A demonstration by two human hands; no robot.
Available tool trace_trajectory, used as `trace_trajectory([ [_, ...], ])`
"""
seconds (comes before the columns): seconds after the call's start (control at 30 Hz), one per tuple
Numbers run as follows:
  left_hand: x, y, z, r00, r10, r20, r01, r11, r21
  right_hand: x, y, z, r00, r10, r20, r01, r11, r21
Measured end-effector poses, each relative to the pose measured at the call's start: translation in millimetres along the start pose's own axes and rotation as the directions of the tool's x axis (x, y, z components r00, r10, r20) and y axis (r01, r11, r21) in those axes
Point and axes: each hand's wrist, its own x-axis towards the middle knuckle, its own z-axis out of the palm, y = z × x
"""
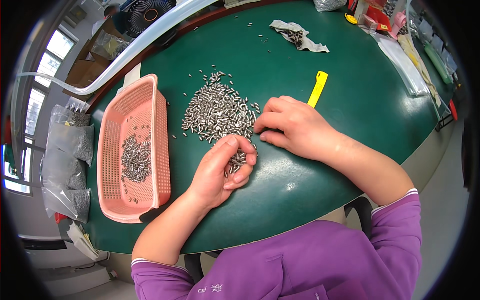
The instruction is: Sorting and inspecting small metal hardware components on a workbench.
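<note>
A heap of small silvery metal pins [217, 110] lies spread on the green table, with a few strays around it. My left hand [215, 170] is at the near side of the heap, palm turned up and fingers curled over several of these pins. At the heap's right edge is my right hand [295, 125], its fingers bent and drawn together, tips down by the outermost pins. Whatever is between those fingertips is too small or hidden to make out.
A pink perforated basket [162, 150] with more pins inside stands left of the heap. Beyond my right hand lies a yellow strip-shaped tool [317, 89]. A crumpled white cloth [314, 46] is at the back. Filled clear bags [67, 150] line the left side.
</note>
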Motion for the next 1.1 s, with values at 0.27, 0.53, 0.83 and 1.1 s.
trace_trajectory([
  [0.27,1.6,-2.2,-1.9,0.999,0.0,0.033,-0.002,0.999,0.052,4.6,-7.4,-5.7,0.998,0.06,0.0,-0.06,0.991,0.123],
  [0.53,0.0,-2.6,1.8,0.999,-0.029,-0.014,0.03,0.994,0.1,6.4,-13.8,-5.3,0.996,-0.078,-0.043,0.089,0.913,0.398],
  [0.83,0.7,-0.5,-0.4,1.0,-0.018,0.019,0.017,0.999,0.046,5.3,0.0,-4.3,0.992,0.123,-0.007,-0.121,0.982,0.142],
  [1.1,-0.2,0.5,-0.1,1.0,0.001,0.021,-0.002,1.0,0.031,-0.3,1.8,7.2,0.999,0.037,-0.034,-0.037,0.999,-0.017],
])
